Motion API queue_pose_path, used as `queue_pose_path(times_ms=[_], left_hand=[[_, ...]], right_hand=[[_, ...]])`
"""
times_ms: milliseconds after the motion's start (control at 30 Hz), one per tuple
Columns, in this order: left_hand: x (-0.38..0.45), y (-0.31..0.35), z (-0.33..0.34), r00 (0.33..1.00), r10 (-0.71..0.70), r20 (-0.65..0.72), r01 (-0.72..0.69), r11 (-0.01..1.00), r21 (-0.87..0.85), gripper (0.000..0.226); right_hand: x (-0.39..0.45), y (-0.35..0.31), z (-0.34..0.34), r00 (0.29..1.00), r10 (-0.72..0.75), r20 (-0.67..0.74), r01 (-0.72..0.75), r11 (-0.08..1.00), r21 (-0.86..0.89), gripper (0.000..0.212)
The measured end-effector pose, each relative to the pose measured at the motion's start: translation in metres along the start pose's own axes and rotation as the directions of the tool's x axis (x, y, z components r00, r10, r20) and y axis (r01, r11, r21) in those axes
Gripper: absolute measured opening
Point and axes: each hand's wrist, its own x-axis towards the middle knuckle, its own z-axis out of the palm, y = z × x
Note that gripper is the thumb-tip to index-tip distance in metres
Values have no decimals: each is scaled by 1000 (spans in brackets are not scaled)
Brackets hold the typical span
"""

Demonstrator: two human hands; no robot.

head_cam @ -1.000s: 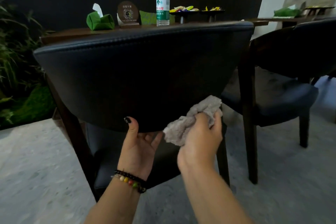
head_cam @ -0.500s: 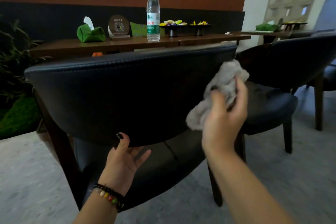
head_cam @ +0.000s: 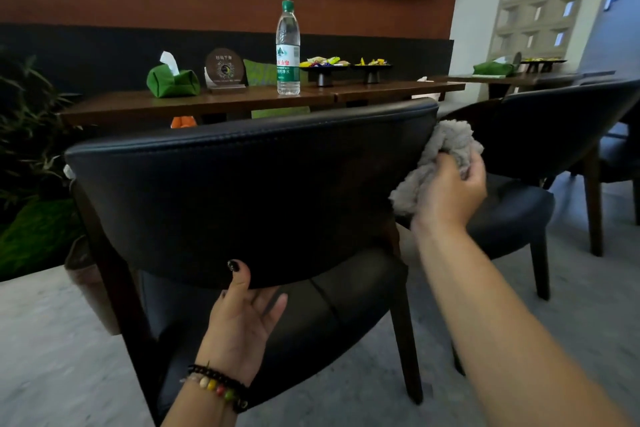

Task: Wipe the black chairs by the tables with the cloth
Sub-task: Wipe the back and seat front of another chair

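A black padded chair (head_cam: 242,191) with dark wooden legs stands right in front of me, its curved backrest facing me. My left hand (head_cam: 242,319) grips the lower edge of the backrest, thumb on the outside and fingers tucked under it. My right hand (head_cam: 453,187) holds a bunched grey cloth (head_cam: 440,156) against the right end of the backrest, near its top corner. A second black chair (head_cam: 540,135) stands to the right, behind my right hand.
A long wooden table (head_cam: 242,102) behind the chair carries a green tissue pouch (head_cam: 173,81), a round sign (head_cam: 224,69), a water bottle (head_cam: 287,48) and two snack dishes (head_cam: 323,68). Plants (head_cam: 24,149) fill the left. Grey floor lies around the chairs.
My right hand has carried the cloth from the backrest's lower edge up and rightward to its right end. The view has tilted upward. My left hand keeps its grip on the lower edge.
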Motion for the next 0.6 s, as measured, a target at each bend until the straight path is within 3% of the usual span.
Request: queue_pose_path(times_ms=[167,300,433,600], left_hand=[[-3,-1,3,1000,18,-19,-18,1000,1,46],[-5,-2,4,1000,26,-3,-26,1000,4,42],[-5,-4,4,1000,31,-3,-31,999,-27,47],[-4,-6,6,998,55,1,-55,998,-18,50]], right_hand=[[47,0,10,983,-48,180,40,998,49,24],[58,30,10,989,112,98,-108,993,-49,20],[39,60,-7,943,332,31,-322,930,-175,18],[-9,68,-26,926,374,49,-366,923,-117,17]])
